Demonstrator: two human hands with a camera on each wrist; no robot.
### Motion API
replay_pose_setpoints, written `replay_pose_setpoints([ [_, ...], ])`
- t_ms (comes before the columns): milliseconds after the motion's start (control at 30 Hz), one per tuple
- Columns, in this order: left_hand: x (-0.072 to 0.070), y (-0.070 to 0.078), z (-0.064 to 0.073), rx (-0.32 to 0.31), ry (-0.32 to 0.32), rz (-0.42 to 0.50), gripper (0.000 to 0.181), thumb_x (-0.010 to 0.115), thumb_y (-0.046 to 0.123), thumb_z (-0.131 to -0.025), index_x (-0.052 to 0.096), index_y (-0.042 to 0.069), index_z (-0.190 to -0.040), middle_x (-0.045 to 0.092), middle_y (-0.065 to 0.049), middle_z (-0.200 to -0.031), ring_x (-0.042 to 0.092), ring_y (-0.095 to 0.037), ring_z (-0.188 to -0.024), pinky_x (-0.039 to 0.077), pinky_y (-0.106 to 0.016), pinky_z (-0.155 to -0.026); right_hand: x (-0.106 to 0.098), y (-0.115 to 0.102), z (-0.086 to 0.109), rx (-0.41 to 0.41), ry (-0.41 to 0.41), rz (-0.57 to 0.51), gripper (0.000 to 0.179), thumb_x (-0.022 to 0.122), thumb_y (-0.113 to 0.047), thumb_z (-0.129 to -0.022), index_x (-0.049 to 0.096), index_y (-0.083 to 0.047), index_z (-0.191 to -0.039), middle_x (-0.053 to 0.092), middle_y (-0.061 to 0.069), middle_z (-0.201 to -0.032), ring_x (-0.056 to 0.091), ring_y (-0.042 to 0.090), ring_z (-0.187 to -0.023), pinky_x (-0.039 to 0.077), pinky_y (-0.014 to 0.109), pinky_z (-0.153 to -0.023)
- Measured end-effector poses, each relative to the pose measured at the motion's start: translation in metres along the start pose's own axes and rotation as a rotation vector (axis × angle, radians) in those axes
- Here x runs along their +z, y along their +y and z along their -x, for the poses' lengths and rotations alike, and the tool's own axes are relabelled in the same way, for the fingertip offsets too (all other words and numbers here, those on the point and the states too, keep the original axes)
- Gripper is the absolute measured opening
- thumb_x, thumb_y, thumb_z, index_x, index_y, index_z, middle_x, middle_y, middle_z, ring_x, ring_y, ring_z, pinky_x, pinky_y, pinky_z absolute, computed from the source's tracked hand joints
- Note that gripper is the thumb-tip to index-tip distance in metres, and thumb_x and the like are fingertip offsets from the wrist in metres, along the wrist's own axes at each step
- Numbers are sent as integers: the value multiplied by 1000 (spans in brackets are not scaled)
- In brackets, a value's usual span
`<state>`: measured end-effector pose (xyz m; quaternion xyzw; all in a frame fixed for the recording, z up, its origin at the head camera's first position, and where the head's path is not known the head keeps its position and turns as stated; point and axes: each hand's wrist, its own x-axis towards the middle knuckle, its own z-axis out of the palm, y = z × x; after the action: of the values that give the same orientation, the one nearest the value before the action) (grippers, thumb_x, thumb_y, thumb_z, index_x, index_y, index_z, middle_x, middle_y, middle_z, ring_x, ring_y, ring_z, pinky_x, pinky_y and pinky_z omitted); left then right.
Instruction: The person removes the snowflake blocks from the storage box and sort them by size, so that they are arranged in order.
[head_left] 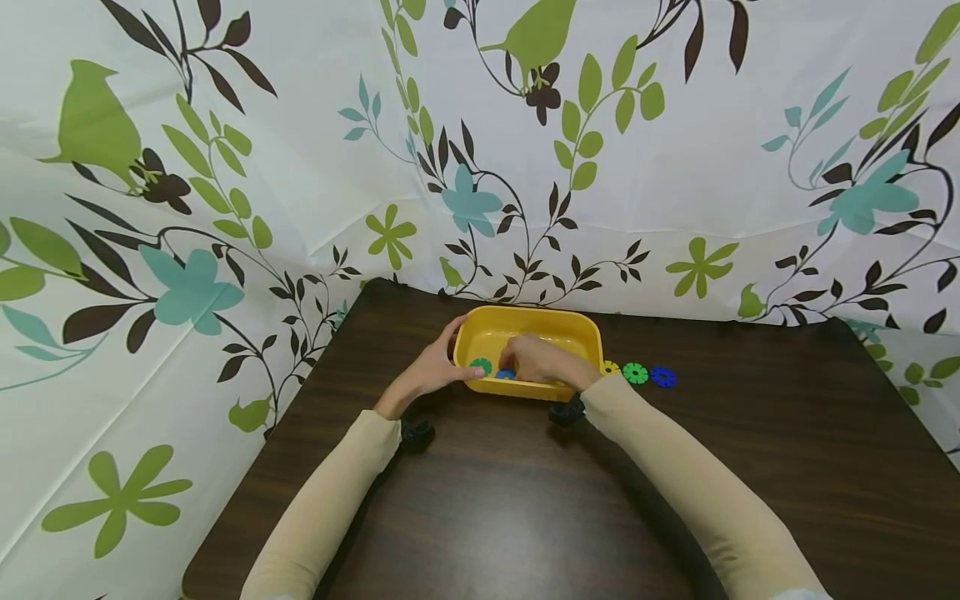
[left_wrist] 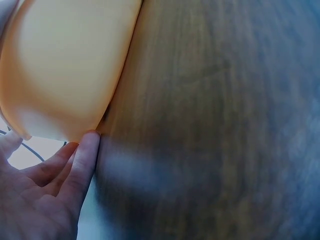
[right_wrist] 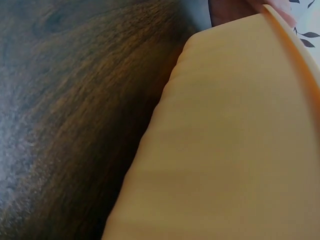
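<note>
A yellow plastic bin (head_left: 532, 390) stands near the far edge of the table. At its left end my left hand (head_left: 432, 364) grips the wall, thumb over the rim and fingers outside; the left wrist view shows the fingers (left_wrist: 85, 160) against the bin. My right hand (head_left: 542, 360) reaches over the near wall into the bin with bent fingers. Its fingertips are hidden, so whether they pinch anything cannot be told. Inside lie a green notched disc (head_left: 481, 365) near my left thumb and a blue notched disc (head_left: 506, 375) beside my right fingers. The bin's outer wall (right_wrist: 225, 125) fills the right wrist view.
To the right of the bin, a yellow disc (head_left: 611, 367), a green disc (head_left: 635, 372) and a blue disc (head_left: 663, 377) lie in a row on the dark wooden table (head_left: 495, 508). A patterned cloth (head_left: 630, 192) hangs behind and at the left.
</note>
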<state>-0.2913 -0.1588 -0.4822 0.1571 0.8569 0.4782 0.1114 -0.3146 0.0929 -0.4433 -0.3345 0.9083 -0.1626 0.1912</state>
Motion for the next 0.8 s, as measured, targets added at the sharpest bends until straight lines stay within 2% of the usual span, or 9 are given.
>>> replay_pose_setpoints([
  [233,0,0,0,-5,-4,10,113,89,38,-90,16,30,-175,56,-17,-155,65,-33,-124,58,-46,-104,1,1,-2,-7,17,-39,22,80,2,-91,74,-9,-109,74,6,-105,61,19,-93,58,37,-97],
  [533,0,1,0,-11,-8,1,112,88,37,-91,14,29,-175,55,-18,-156,65,-32,-123,59,-46,-105,-4,1,8,1,-45,-95,39,75,4,-94,74,-15,-128,75,8,-119,64,21,-101,60,41,-101],
  [800,0,1,1,-16,-1,3,110,87,34,-92,15,28,-175,53,-18,-160,63,-34,-128,58,-49,-108,-8,3,12,-33,-62,-110,43,73,7,-92,79,-12,-130,77,5,-112,63,19,-94,61,34,-93],
])
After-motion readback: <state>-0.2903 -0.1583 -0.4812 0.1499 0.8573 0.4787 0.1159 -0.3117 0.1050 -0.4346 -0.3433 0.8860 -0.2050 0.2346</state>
